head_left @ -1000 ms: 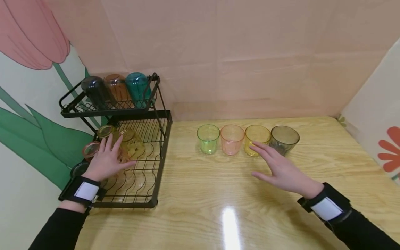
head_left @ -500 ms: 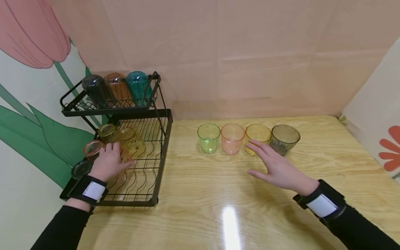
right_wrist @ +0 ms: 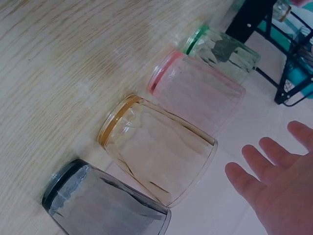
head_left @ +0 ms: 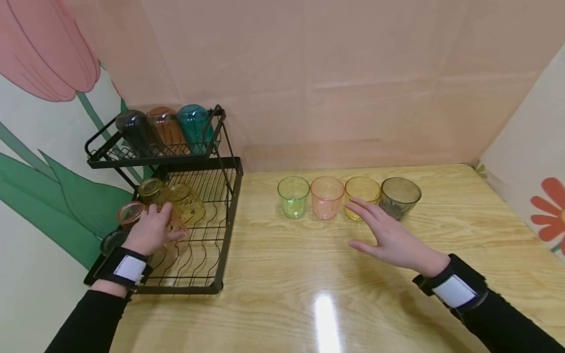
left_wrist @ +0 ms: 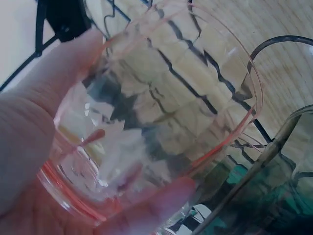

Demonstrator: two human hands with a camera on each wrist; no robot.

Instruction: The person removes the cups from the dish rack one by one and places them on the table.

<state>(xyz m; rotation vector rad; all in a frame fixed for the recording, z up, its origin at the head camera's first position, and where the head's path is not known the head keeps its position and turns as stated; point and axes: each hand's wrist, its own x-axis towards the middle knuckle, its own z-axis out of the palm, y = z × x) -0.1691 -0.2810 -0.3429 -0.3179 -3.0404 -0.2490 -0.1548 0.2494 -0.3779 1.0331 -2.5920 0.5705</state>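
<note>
My left hand [head_left: 150, 231] grips a clear pink glass [left_wrist: 161, 112] on the lower tier of the black dish rack [head_left: 212, 289]. Thumb and fingers lie on opposite sides of its wall in the left wrist view. Beside that hand are two yellow glasses [head_left: 189, 203], another pink glass [head_left: 129, 213] and a dark glass [head_left: 112, 240]. My right hand [head_left: 393, 240], fingers spread and holding nothing, hovers before the yellow glass [right_wrist: 159, 152] in a row on the table. That row also has a green glass [head_left: 294, 197], a pink glass [head_left: 327, 197] and a grey glass [head_left: 401, 196].
On the rack's upper tier, a dark glass [head_left: 134, 130], a brown glass [head_left: 166, 128] and a teal glass [head_left: 194, 127] stand upside down. The wooden table [head_left: 273, 279] meets a pink backdrop [head_left: 309, 122] behind the row of glasses.
My left hand, spread above the rack's glasses a second ago, has come down and closed on the pink glass. My right hand has drifted slightly left, still spread.
</note>
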